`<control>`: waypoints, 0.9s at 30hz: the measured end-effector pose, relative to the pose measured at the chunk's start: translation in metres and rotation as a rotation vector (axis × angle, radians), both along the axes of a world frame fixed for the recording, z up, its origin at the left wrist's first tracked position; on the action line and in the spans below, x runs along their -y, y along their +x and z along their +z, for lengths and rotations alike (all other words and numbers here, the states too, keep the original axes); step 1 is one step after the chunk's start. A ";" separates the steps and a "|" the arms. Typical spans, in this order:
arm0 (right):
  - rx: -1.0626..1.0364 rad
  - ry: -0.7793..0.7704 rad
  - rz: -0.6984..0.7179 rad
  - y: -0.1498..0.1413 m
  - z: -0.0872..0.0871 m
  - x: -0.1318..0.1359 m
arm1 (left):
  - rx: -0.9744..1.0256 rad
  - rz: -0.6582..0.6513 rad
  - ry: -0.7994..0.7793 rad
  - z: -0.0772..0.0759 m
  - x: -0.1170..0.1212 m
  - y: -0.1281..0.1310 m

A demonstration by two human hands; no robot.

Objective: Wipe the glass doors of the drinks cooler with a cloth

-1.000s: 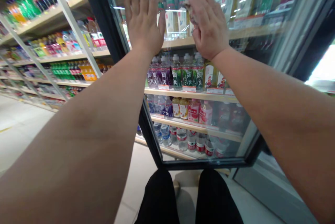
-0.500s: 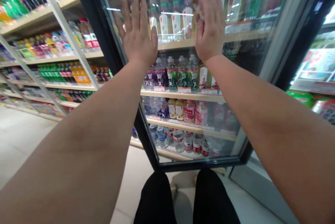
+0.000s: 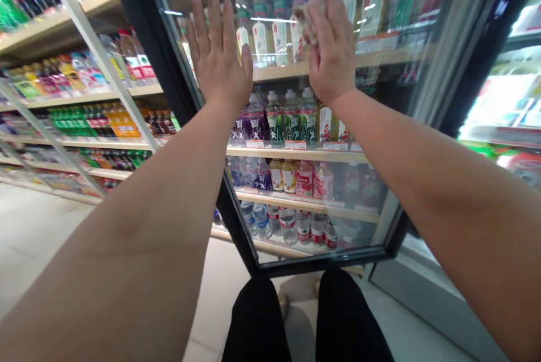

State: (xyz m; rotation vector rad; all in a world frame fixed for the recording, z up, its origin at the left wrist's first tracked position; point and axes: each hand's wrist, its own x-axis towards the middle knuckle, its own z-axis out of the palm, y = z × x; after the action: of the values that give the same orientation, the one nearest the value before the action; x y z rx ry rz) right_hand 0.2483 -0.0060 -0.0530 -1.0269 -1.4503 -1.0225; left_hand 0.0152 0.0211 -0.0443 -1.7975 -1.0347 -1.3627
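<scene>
In front of me stands a glass door (image 3: 363, 181) with a black frame, swung out at an angle. My left hand (image 3: 222, 60) lies flat near its left edge, fingers spread, with nothing in it. Higher on the glass and to the right, my right hand (image 3: 333, 52) presses a crumpled, light-coloured cloth (image 3: 307, 19) against the pane. Part of the cloth is hidden under the palm and fingers. Through the pane, bottles with green-and-white labels (image 3: 279, 26) show behind both hands.
Shelves of drinks (image 3: 80, 74) run along the left, with a white post (image 3: 99, 57) before them. Behind the glass are shelves of bottled drinks (image 3: 291, 119). A lit cooler (image 3: 507, 125) stands at the right. My legs (image 3: 257, 322) are close below the door's lower frame (image 3: 325, 263).
My right hand has slid slightly left with the cloth, its fingers now tilted more to the left. My left hand stays in about the same place on the glass. The view has shifted a little.
</scene>
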 end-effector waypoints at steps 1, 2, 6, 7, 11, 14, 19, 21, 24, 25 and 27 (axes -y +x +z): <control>-0.096 0.050 -0.024 -0.001 0.001 -0.003 | -0.006 0.020 0.008 0.000 0.000 0.000; -0.156 0.084 -0.036 -0.002 0.001 -0.005 | -0.010 0.037 0.012 -0.001 0.001 0.001; 0.136 -0.020 0.019 -0.006 -0.010 0.006 | -0.016 0.019 0.052 -0.002 0.004 0.002; 0.225 -0.054 0.035 -0.006 -0.011 0.010 | -0.011 -0.008 0.056 -0.002 0.005 0.002; 0.008 0.051 -0.007 -0.006 -0.001 0.006 | 0.010 -0.139 -0.011 -0.001 0.015 0.002; -0.158 0.186 -0.031 -0.013 0.001 -0.008 | 0.012 -0.168 -0.062 0.001 0.025 0.003; 0.242 0.054 0.020 -0.024 -0.013 -0.003 | 0.029 -0.217 -0.067 0.002 0.030 0.002; 0.258 0.011 0.029 -0.024 -0.004 0.000 | 0.036 -0.237 -0.076 0.001 0.029 0.002; 0.068 0.076 0.041 -0.023 0.020 -0.003 | 0.042 -0.222 -0.091 0.001 0.031 0.001; -0.012 0.118 0.041 -0.024 0.025 -0.005 | 0.039 -0.215 -0.094 0.001 0.032 0.002; -0.073 0.163 0.036 -0.027 0.028 -0.008 | 0.036 -0.186 -0.100 0.002 0.034 0.003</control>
State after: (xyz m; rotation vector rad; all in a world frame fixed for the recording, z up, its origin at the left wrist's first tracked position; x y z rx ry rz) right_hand 0.2216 0.0016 -0.0252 -0.9084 -1.2988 -1.0485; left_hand 0.0179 -0.0129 -0.0425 -1.9911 -0.9899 -1.4810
